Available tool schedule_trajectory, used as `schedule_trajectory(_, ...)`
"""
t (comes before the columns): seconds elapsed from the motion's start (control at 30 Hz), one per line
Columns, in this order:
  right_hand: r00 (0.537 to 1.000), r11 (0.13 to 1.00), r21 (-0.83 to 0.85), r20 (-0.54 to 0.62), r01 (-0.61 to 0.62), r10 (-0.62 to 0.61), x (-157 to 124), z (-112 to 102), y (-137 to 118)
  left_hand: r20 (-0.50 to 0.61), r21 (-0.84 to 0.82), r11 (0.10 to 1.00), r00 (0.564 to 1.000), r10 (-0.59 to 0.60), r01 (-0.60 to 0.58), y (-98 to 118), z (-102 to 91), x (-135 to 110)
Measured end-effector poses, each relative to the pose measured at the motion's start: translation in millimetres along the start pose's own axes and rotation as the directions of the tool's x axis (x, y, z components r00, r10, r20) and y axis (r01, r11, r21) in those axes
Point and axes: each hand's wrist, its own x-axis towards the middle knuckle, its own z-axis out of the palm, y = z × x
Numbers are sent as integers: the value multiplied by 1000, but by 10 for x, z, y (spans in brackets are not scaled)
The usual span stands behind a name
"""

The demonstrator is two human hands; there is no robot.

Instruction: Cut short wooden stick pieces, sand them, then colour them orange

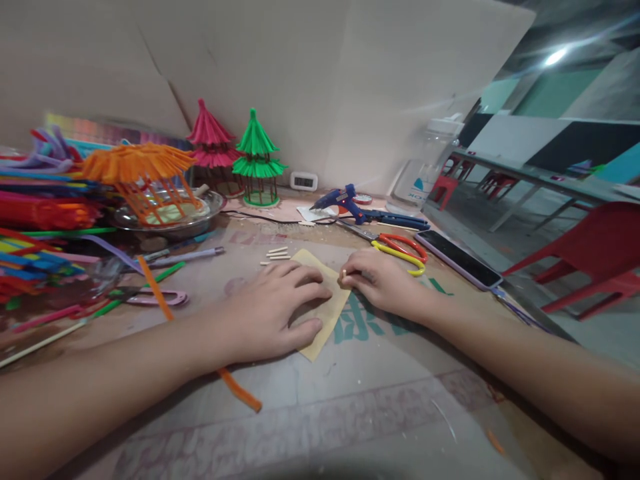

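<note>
Table [350,400]: wide, cluttered on your left with pipe cleaners [35,213]. Orange pavilion [137,167] stands on metal plate [210,208], back left.
Your left hand [270,310]: flat, fingers loose and spread, pressing on sheet.
Your right hand [383,283]: fingertips pinched together.
Sheet [327,313]: tan, at table centre, half under left hand.
Phone [457,259], scissors [400,250], glue gun [350,203]: beyond right hand.
Loose sticks [277,254]: just behind sheet.
Stick [344,273]: tiny, in right pinch, at sheet's right edge. Touching it or not, hard to say.
</note>
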Motion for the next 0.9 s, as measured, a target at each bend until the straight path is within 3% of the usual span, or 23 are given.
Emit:
schedule_trajectory(0.23,999,998,50,-13,-40,41,4,52,-38,0,17,1000,1000,6,-6,-2,3,6)
schedule_trajectory(0.4,974,977,117,-125,-177,191,5,12,-50,-2,-48,999,1000,18,-18,3,-43,6)
schedule_trajectory(0.5,967,966,151,-113,-209,227,-28,-66,-31,-16,-80,997,1000,7,-8,-7,-66,4)
schedule_trajectory(0.57,983,979,118,-57,-169,176,-46,-124,-37,-24,-85,996,1000,2,-4,-21,-71,3)
schedule_trajectory(0.67,999,999,-43,39,-11,12,-60,-210,-92,-45,-86,996,999,22,-26,-38,-74,0)
schedule_trajectory(0.8,964,959,-159,160,236,-210,-78,-258,-182,-41,-79,994,996,76,-79,-26,-84,0)
schedule_trajectory(0.9,954,953,-128,165,273,-251,-82,-222,-192,-24,-47,994,995,100,-101,-6,-83,5)
